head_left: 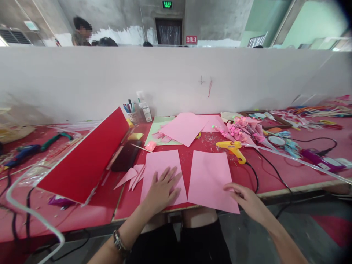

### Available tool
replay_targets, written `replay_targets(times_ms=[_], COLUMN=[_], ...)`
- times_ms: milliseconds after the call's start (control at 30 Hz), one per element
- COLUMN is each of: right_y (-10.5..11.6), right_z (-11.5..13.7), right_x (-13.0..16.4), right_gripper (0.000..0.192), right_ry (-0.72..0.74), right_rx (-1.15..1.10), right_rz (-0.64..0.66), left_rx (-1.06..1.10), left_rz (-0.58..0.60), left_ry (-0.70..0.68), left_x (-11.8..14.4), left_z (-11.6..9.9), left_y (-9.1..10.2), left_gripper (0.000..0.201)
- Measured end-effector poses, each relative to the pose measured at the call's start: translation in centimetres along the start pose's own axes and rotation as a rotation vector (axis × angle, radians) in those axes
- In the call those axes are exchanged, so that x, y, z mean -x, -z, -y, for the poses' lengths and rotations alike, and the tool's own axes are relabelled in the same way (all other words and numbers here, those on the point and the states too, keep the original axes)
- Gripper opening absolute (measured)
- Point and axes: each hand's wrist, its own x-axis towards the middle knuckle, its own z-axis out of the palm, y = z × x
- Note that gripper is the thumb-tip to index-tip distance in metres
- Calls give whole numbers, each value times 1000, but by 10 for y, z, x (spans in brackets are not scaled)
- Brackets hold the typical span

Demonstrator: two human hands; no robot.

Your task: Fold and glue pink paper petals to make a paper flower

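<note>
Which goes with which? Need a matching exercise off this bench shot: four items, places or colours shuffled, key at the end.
Column 1
1. left hand
2. right hand
3. glue gun
4. pen cup

Column 2
A. at the right edge of the right pink sheet
B. beside a bottle, near the white partition
C. spread on the left pink sheet
D. yellow, lying on the red table

Pairs: 1-C, 2-A, 3-D, 4-B
</note>
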Motion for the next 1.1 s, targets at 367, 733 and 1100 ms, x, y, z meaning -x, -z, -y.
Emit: replay_targets(times_ms=[367, 733, 1100], right_y=[24, -17, -53], right_z=[25, 50, 63], right_x=[-2, -148, -214], right_gripper=[30, 27, 31], right_ry=[195, 223, 132], right_rx=[229, -288, -285], right_rz=[-16, -299, -455], left_rx=[-33, -73, 119], left_rz=[-35, 37, -65], left_ry=[-80, -9, 125], left_x=[19, 53, 47], left_z=[10, 5, 20], left_y=[15, 1, 22], left_gripper=[67, 79, 40])
